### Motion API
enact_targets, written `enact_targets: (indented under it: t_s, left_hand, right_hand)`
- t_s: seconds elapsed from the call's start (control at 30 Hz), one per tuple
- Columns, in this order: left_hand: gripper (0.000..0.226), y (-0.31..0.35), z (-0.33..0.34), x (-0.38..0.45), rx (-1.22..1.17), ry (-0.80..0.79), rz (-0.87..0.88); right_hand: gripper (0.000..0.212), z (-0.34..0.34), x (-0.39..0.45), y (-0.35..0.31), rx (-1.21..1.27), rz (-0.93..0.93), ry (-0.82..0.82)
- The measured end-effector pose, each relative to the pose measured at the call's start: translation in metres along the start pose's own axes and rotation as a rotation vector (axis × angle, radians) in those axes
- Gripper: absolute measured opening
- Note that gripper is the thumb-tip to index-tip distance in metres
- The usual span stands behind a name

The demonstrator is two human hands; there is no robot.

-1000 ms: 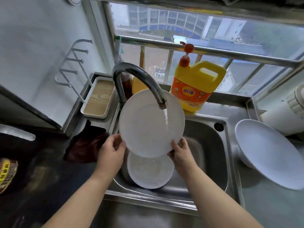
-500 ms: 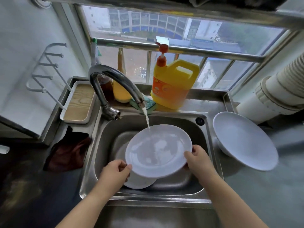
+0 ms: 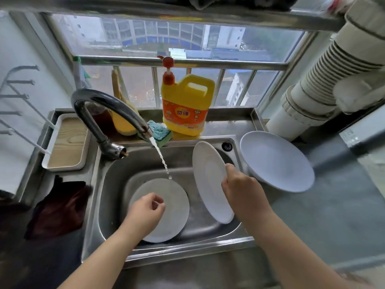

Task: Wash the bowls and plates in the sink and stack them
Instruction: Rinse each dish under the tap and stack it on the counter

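My right hand (image 3: 241, 188) grips a white plate (image 3: 210, 180) by its right rim and holds it tilted on edge over the right side of the steel sink (image 3: 208, 230). A second white plate (image 3: 173, 207) lies flat in the sink's bottom. Above that plate hovers my left hand (image 3: 145, 211), fingers loosely curled and holding nothing. The tap (image 3: 112, 109) is running, and its stream falls near the far rim of the lying plate. A big white bowl (image 3: 277, 161) rests tilted on the counter to the right of the sink.
A yellow detergent jug (image 3: 185, 105) and a green sponge (image 3: 159, 132) stand behind the sink. A wood-lined tray (image 3: 66, 142) and a dark cloth (image 3: 60, 207) sit on the left. White ribbed pipes (image 3: 325, 84) rise at the right, beside grey counter (image 3: 333, 215).
My left hand has let go of the plate. My right hand alone has carried it to the right and tipped it on edge, out of the water stream. The lower plate is now uncovered.
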State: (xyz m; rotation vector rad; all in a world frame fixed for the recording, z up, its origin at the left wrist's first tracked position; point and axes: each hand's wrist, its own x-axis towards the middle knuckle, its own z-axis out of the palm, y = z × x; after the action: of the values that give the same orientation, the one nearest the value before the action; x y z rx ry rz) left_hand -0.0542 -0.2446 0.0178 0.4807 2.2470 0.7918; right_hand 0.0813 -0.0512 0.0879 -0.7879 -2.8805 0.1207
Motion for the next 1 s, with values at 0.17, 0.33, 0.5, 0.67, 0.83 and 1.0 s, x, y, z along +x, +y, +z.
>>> enact_targets:
  t_s: [0.17, 0.33, 0.5, 0.67, 0.83, 1.0]
  left_hand:
    - [0.004, 0.01, 0.008, 0.007, 0.017, -0.033, 0.033]
    - [0.005, 0.024, 0.016, 0.013, 0.016, -0.068, 0.073]
    - [0.011, 0.04, 0.024, 0.017, 0.027, -0.066, 0.14]
    - [0.012, 0.05, 0.029, 0.017, 0.011, -0.074, 0.166]
    - [0.011, 0.049, 0.029, 0.015, 0.005, -0.081, 0.147]
    - [0.009, 0.046, 0.03, 0.015, 0.023, -0.087, 0.128]
  right_hand:
    - [0.029, -0.008, -0.012, 0.018, 0.113, 0.084, 0.072]
    - [0.013, -0.046, -0.023, 0.055, 0.448, 0.423, 0.211]
    - [0.025, -0.047, -0.035, 0.115, 0.656, 0.847, 0.313]
    - [0.017, -0.018, -0.031, 0.144, 0.949, 1.117, 0.37]
    - [0.015, 0.002, -0.023, 0.153, 0.989, 1.203, 0.396]
    - [0.025, 0.003, -0.023, 0.156, 0.717, 1.168, 0.283]
